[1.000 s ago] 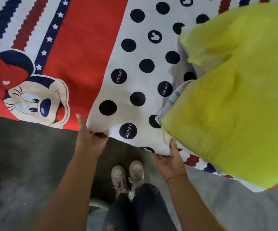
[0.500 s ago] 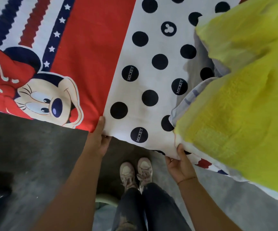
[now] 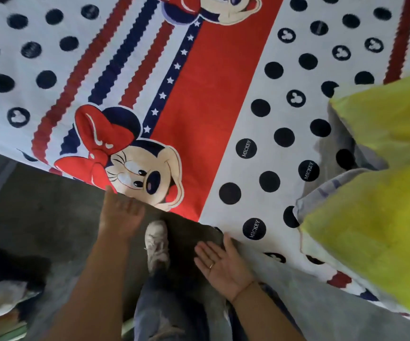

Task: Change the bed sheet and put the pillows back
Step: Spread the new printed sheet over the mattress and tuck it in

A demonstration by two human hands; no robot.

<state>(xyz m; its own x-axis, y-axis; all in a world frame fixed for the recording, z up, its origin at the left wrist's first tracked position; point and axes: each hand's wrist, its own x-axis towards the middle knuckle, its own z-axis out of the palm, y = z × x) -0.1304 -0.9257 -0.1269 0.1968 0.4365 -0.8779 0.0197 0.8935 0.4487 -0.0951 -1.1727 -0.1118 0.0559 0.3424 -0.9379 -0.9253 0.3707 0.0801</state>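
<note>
The printed bed sheet (image 3: 223,114) is seen filling the upper frame, its hem run diagonally toward the lower right, just above the spread left hand (image 3: 120,215) at centre and the open, palm-up right hand (image 3: 221,264), nothing gripped.

Sheet (image 3: 211,107) is wide open on the left; yellow pillows (image 3: 371,230) hog the right edge, two I think.
</note>
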